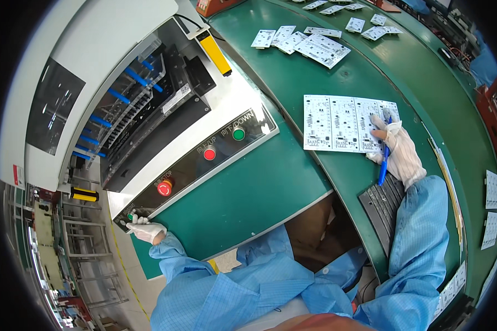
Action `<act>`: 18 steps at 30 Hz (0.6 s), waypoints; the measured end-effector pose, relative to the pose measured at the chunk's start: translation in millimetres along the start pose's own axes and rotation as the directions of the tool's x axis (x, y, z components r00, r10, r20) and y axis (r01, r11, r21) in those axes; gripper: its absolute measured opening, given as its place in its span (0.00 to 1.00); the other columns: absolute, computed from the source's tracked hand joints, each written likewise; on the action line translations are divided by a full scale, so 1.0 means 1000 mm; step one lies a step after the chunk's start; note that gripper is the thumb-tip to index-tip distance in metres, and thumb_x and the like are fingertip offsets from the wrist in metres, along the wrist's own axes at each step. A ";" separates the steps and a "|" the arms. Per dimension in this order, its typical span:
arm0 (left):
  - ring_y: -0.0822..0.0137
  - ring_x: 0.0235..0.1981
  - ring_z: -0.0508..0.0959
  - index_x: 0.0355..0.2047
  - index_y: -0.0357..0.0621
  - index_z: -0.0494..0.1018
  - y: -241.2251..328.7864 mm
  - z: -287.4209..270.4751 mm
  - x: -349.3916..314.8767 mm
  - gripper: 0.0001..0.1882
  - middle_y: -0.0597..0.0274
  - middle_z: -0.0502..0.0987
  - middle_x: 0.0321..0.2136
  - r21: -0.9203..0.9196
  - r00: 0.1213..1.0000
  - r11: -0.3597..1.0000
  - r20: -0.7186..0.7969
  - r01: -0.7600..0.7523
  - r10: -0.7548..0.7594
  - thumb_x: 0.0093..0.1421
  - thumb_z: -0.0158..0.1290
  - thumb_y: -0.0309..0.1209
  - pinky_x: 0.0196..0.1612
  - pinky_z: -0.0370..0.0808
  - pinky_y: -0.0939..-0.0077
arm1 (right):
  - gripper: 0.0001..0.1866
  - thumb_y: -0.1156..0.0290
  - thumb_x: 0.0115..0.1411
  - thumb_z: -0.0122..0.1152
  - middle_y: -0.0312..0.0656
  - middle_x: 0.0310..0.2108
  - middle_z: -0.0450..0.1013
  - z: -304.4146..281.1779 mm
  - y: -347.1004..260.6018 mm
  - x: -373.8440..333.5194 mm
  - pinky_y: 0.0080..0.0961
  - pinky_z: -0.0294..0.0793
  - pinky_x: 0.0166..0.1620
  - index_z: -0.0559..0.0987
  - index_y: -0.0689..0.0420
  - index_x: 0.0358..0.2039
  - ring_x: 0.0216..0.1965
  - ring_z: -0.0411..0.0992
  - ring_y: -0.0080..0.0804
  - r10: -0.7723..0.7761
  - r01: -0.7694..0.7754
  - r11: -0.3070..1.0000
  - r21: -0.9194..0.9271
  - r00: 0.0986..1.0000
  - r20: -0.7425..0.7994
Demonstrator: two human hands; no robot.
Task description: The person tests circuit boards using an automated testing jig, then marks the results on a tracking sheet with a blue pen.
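Note:
My left hand (pixel 146 230), in a white glove, is at the lower left end of a machine's black control panel (pixel 189 170). Its fingertips are at a small green button (pixel 131 217), with the fingers partly spread and nothing visible in them. My right hand (pixel 404 157), in a white glove with some bare fingertips, holds a blue pen (pixel 385 160). Those fingers also rest on the right part of a white circuit board panel (pixel 331 124), which lies flat on the green table. Beneath my right wrist is a dark ridged block (pixel 382 207).
The white machine (pixel 113 33) at left has blue pins (pixel 119 96) above a black fixture (pixel 174 118). A red stop knob (pixel 164 188), a red button (pixel 209 153) and a green button (pixel 238 134) line its panel. More circuit boards (pixel 321 49) lie at the back of the table.

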State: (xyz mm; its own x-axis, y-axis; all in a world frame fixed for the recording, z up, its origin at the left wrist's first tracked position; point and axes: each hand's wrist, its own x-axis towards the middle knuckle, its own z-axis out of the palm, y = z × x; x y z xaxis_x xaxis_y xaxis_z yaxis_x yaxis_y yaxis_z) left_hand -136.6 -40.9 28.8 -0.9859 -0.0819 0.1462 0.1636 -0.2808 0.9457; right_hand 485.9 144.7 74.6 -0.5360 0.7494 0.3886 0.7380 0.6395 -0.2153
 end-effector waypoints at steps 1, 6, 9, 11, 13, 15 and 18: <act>0.79 0.17 0.57 0.38 0.31 0.75 -0.001 -0.001 0.001 0.30 0.72 0.63 0.18 -0.002 0.999 1.000 0.016 -0.028 0.028 0.68 0.39 0.50 0.21 0.56 0.84 | 0.27 0.64 0.45 0.71 0.45 0.59 0.65 0.000 -0.001 0.001 0.45 0.60 0.62 0.70 0.53 0.45 0.58 0.62 0.56 0.021 -0.021 0.999 0.030 1.000 0.002; 0.80 0.17 0.55 0.41 0.30 0.74 -0.006 -0.007 0.009 0.30 0.74 0.58 0.16 -0.097 0.997 0.995 0.070 0.035 -0.029 0.70 0.35 0.49 0.20 0.52 0.86 | 0.29 0.74 0.40 0.73 0.47 0.58 0.66 0.003 -0.002 0.002 0.42 0.62 0.61 0.70 0.52 0.44 0.59 0.62 0.53 0.026 -0.021 0.992 0.121 0.999 -0.041; 0.81 0.17 0.55 0.40 0.30 0.74 -0.006 -0.006 0.009 0.30 0.75 0.55 0.16 -0.059 0.998 0.996 -0.001 0.066 -0.066 0.70 0.35 0.49 0.19 0.51 0.85 | 0.30 0.82 0.38 0.71 0.47 0.60 0.63 0.006 0.002 -0.001 0.35 0.61 0.63 0.71 0.52 0.44 0.62 0.58 0.50 0.038 -0.036 0.991 0.131 0.999 -0.014; 0.80 0.17 0.55 0.40 0.30 0.74 -0.003 -0.005 0.006 0.30 0.75 0.56 0.16 -0.088 0.997 0.993 0.006 0.080 -0.079 0.69 0.36 0.49 0.19 0.52 0.86 | 0.29 0.82 0.39 0.70 0.48 0.61 0.61 0.007 0.003 -0.003 0.33 0.60 0.64 0.71 0.53 0.44 0.64 0.56 0.49 0.099 -0.101 0.967 0.236 0.995 0.019; 0.80 0.17 0.55 0.40 0.31 0.75 0.001 -0.004 0.003 0.30 0.75 0.57 0.16 -0.116 0.996 0.990 0.044 0.083 -0.078 0.69 0.36 0.48 0.19 0.51 0.86 | 0.28 0.83 0.40 0.70 0.48 0.63 0.59 0.008 0.003 -0.003 0.32 0.58 0.65 0.72 0.53 0.43 0.65 0.53 0.47 0.085 -0.088 0.971 0.224 0.996 0.024; 0.80 0.17 0.55 0.38 0.31 0.75 0.003 -0.003 0.000 0.29 0.74 0.58 0.17 -0.112 0.996 0.991 0.056 0.077 -0.071 0.69 0.37 0.48 0.19 0.51 0.86 | 0.27 0.81 0.42 0.69 0.47 0.63 0.59 0.008 0.000 -0.001 0.32 0.60 0.62 0.71 0.54 0.44 0.64 0.55 0.46 0.080 -0.076 0.967 0.244 0.997 -0.005; 0.79 0.17 0.55 0.37 0.30 0.75 0.005 0.000 0.000 0.29 0.73 0.58 0.16 -0.112 0.997 0.991 0.017 0.072 -0.071 0.69 0.37 0.48 0.19 0.51 0.85 | 0.24 0.75 0.49 0.65 0.44 0.62 0.60 0.009 -0.005 0.005 0.30 0.75 0.45 0.71 0.57 0.48 0.59 0.62 0.38 0.300 -0.288 0.763 0.579 0.951 0.078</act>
State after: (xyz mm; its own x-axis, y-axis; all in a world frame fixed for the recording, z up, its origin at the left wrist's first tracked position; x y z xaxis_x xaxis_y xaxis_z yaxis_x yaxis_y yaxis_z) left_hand -135.8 -41.9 33.2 -0.9954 -0.0457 0.0837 0.0949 -0.3913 0.9154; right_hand 475.7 146.5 69.6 -0.3199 0.9178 0.2351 0.4805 0.3710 -0.7946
